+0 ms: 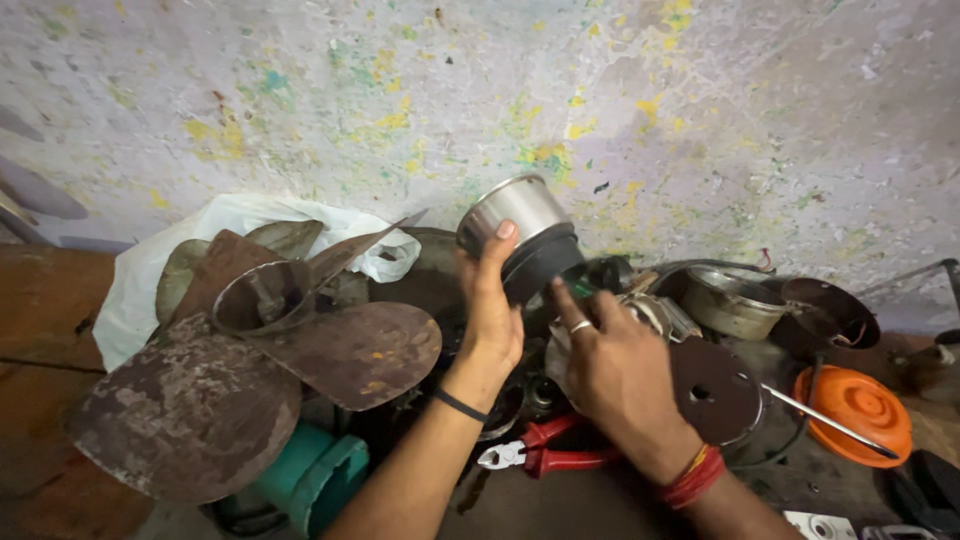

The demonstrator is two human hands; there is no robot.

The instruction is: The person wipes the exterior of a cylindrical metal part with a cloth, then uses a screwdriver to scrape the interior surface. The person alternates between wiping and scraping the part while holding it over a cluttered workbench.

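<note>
My left hand [488, 310] grips a steel jar with a black base [520, 230], holding it tilted up in front of the wall, thumb along its side. My right hand [610, 365], with a ring on one finger and red threads at the wrist, reaches under the jar's black base, fingers touching it near a small green-handled part I cannot make out. Both hands hover over a pile of metal parts.
A rusty fan blade set [250, 360] lies at left over a white plastic bag [230, 225] and a teal object [315, 480]. Red-handled pliers [545, 455] lie below the hands. A round metal disc [715, 390], steel bowls [735, 300] and an orange cover [855, 410] sit right.
</note>
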